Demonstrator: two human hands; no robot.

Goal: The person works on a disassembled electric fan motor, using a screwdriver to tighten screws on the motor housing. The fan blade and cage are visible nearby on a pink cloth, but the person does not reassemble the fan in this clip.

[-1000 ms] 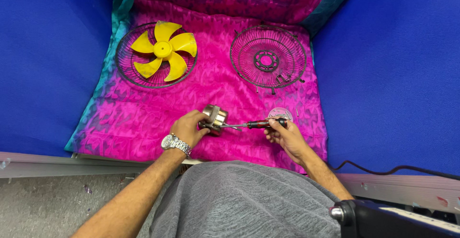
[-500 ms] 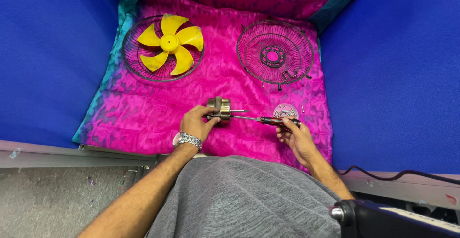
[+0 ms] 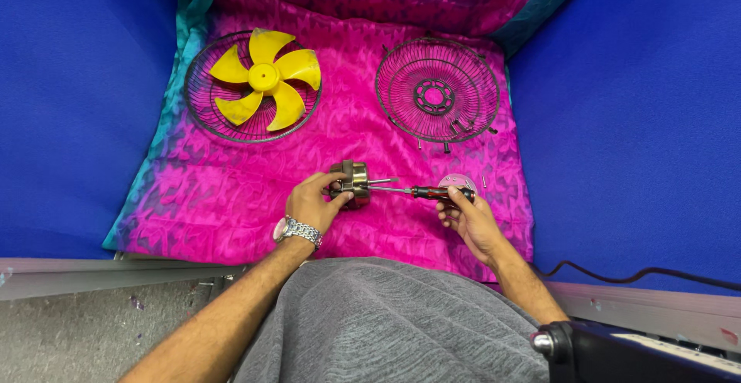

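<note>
Left hand (image 3: 312, 200): grip clamped on small fan motor (image 3: 353, 182), steadying it above pink cloth (image 3: 231, 198). Right hand (image 3: 472, 221): grip closed round screwdriver (image 3: 421, 192), tip meeting motor.

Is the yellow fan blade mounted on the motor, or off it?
Off. The yellow fan blade lies flat inside a wire guard on the pink cloth, well apart from the motor that the left hand holds.
</note>
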